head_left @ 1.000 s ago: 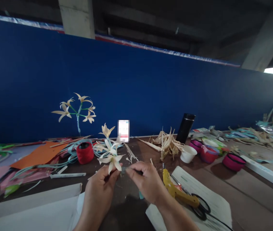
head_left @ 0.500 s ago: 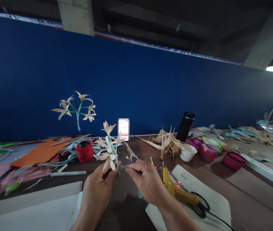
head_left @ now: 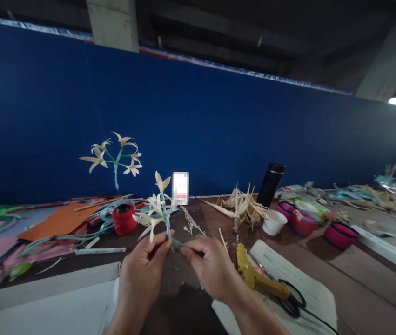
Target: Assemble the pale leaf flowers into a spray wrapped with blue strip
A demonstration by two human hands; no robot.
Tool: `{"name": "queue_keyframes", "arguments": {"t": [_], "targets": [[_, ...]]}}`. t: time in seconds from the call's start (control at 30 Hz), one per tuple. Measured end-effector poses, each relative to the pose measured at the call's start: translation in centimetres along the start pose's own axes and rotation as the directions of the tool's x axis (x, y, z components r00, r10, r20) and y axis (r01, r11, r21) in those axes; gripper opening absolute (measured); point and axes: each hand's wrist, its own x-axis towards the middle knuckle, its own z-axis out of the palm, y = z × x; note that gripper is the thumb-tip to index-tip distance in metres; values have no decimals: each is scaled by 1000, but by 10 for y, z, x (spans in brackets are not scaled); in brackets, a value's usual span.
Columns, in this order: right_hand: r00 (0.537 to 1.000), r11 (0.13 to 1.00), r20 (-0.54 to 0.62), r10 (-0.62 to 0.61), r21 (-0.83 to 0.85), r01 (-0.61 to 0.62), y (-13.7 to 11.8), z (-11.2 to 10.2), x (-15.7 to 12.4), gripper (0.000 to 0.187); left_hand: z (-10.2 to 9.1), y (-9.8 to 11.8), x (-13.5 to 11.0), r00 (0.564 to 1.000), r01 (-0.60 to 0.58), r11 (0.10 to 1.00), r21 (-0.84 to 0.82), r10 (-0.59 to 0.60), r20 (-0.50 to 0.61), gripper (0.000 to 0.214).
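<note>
Between the thumb and fingers of my left hand is the stem of a cream artificial flower spray, held upright. Pale blue wrapping covers its stem. My right hand pinches a short grey-blue strip that reaches to the stem just beside my left fingertips. Both hands are close together above the brown table. A similar flower spray with green branches stands at the back left, against the blue wall.
On the right, a yellow glue gun and black-handled scissors lie on a printed sheet. Dried husks, a white cup and a black flask stand behind. A red roll and orange paper are left.
The flower spray has turned in my left fingers, its lower blooms shifting left and showing more of the wrapped stem. My hands stay nearly in place; the view shifts slightly.
</note>
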Motion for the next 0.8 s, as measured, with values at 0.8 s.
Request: {"name": "queue_keyframes", "arguments": {"t": [0.8], "targets": [[1000,998,-11,-7,-66,6,0,0,-1,25,-4,-1,4,997,-79,990,117,76,27,28]]}}
